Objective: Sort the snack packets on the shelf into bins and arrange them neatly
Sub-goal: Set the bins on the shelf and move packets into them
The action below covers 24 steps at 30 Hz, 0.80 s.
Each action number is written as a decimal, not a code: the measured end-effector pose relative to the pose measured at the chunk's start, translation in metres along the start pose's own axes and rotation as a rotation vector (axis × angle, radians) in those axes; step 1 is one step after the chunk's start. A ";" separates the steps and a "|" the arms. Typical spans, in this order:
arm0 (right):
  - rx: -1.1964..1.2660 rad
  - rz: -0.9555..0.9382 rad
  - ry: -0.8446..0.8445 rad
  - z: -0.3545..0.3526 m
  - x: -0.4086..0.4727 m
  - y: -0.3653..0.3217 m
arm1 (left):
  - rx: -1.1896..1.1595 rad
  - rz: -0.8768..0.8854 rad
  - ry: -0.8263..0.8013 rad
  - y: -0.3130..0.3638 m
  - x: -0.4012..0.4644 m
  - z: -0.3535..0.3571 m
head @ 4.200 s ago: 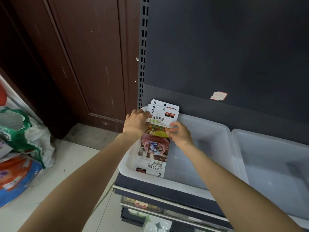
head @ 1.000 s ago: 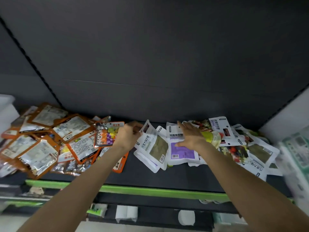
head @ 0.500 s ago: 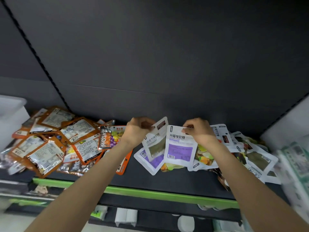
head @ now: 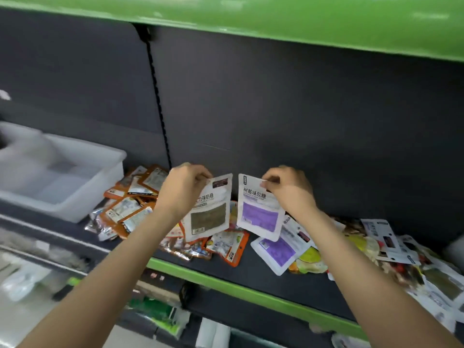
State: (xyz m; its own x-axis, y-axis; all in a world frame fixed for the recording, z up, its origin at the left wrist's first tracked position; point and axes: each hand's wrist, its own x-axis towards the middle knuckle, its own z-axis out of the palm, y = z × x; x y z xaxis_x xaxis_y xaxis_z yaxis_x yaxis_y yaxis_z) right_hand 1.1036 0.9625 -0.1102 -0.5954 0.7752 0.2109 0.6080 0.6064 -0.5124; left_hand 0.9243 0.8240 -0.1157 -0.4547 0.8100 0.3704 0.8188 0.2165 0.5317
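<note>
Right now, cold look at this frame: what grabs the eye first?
Two white packets held up side by side at centre: the left hand pinches the brown-panel packet by its top corner, the right hand the purple-panel packet. Below them the dark shelf carries a messy spread, orange packets at left, white packets at right. A white bin sits at far left.

Left hand pinches olive-panel packet, right hand pinches purple-panel packet, both lifted above the shelf. White bin far left.
</note>
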 end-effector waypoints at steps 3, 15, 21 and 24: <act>0.052 -0.082 0.024 0.034 0.001 -0.054 | 0.051 -0.030 0.025 -0.045 -0.014 -0.043; 0.086 -0.192 0.046 0.177 0.036 -0.294 | 0.038 -0.176 0.075 -0.259 -0.041 -0.220; 0.136 -0.235 0.049 0.244 0.065 -0.385 | -0.036 -0.241 0.146 -0.343 -0.042 -0.280; 0.177 -0.268 0.058 0.278 0.085 -0.427 | -0.040 -0.289 0.190 -0.388 -0.040 -0.304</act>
State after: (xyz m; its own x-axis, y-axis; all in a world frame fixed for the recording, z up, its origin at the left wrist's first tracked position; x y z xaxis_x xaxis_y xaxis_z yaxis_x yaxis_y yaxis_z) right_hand 0.6477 0.7202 -0.1051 -0.6877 0.6041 0.4026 0.3299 0.7541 -0.5680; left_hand 0.5182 0.5422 -0.1056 -0.7264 0.6010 0.3334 0.6336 0.3978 0.6635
